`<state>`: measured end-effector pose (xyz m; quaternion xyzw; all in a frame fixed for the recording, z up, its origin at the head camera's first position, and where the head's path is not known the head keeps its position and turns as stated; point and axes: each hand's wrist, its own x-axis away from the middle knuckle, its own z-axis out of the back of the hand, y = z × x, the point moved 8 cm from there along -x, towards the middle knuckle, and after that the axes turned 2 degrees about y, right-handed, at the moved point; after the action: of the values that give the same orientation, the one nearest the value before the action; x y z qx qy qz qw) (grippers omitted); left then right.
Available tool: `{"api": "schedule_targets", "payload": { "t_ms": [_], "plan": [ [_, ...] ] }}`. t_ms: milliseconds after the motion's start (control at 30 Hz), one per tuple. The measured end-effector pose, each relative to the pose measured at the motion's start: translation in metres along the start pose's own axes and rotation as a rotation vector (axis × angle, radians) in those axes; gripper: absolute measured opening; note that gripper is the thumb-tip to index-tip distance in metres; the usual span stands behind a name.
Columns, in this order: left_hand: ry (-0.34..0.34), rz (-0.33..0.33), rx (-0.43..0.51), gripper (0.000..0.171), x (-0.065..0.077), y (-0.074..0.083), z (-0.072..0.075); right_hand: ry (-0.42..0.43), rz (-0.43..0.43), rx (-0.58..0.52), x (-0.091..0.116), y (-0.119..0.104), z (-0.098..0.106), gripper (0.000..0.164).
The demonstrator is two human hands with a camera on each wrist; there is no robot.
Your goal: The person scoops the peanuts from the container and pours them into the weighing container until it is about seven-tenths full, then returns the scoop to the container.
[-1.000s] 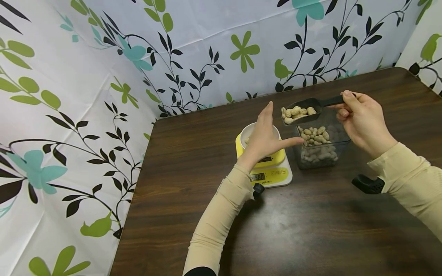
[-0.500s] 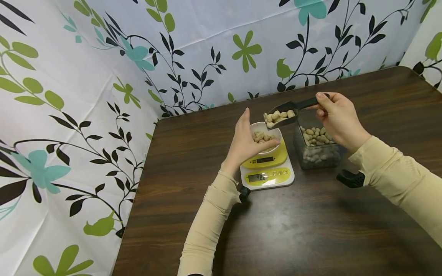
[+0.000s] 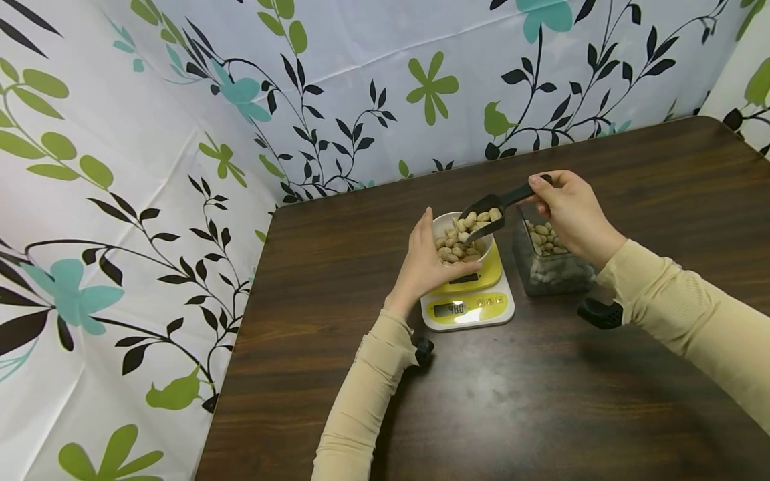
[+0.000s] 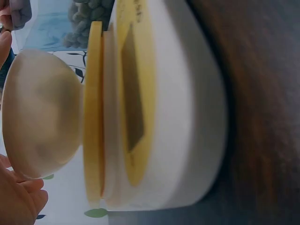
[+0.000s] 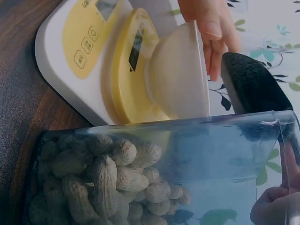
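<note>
My right hand (image 3: pixel 571 214) pinches the handle of a black scoop (image 3: pixel 513 196) holding unshelled peanuts (image 3: pixel 483 217). The scoop tilts down over a white bowl (image 3: pixel 444 223), its lip inside the rim, among peanuts (image 3: pixel 452 254) lying in the bowl. Around the bowl's left and near sides my left hand (image 3: pixel 424 264) is spread, fingers and thumb straight beside the rim. The bowl (image 4: pixel 42 112) stands on the yellow platform of a kitchen scale (image 3: pixel 472 310), whose display appears to read 48.0. In the right wrist view, the scoop's underside (image 5: pixel 253 86) shows above the bowl's rim.
A clear plastic container (image 3: pixel 556 279) part full of peanuts (image 5: pixel 105 183) stands right of the scale, under my right hand. The dark wooden table (image 3: pixel 301 347) meets a patterned cloth (image 3: pixel 361 100) at the back and left.
My right hand has carried the loaded scoop left from above the container to the bowl, then lowered and tilted it. My left hand has moved left and down beside the bowl.
</note>
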<state>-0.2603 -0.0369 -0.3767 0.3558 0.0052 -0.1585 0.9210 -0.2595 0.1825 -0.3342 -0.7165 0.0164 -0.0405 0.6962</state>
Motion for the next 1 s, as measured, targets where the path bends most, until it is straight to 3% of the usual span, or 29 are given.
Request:
{"api": "schedule_targets", "payload": {
  "t_ms": [133, 233, 600, 1000],
  "plan": [
    [-0.007, 0.006, -0.001, 0.127, 0.003, -0.003, -0.003, 0.009, 0.053, 0.215, 0.002, -0.004, -0.002, 0.03],
    [-0.007, 0.0, -0.007, 0.127, 0.004, -0.004, -0.004, 0.023, 0.099, 0.278, 0.005, -0.007, -0.003, 0.033],
    [0.0, 0.002, 0.001, 0.126, 0.002, -0.002, -0.004, 0.082, 0.263, 0.27, 0.008, -0.021, -0.001, 0.029],
    [0.001, -0.007, -0.027, 0.127, 0.0, -0.001, -0.004, 0.103, 0.23, 0.209, 0.007, -0.022, 0.004, 0.028]
  ]
}}
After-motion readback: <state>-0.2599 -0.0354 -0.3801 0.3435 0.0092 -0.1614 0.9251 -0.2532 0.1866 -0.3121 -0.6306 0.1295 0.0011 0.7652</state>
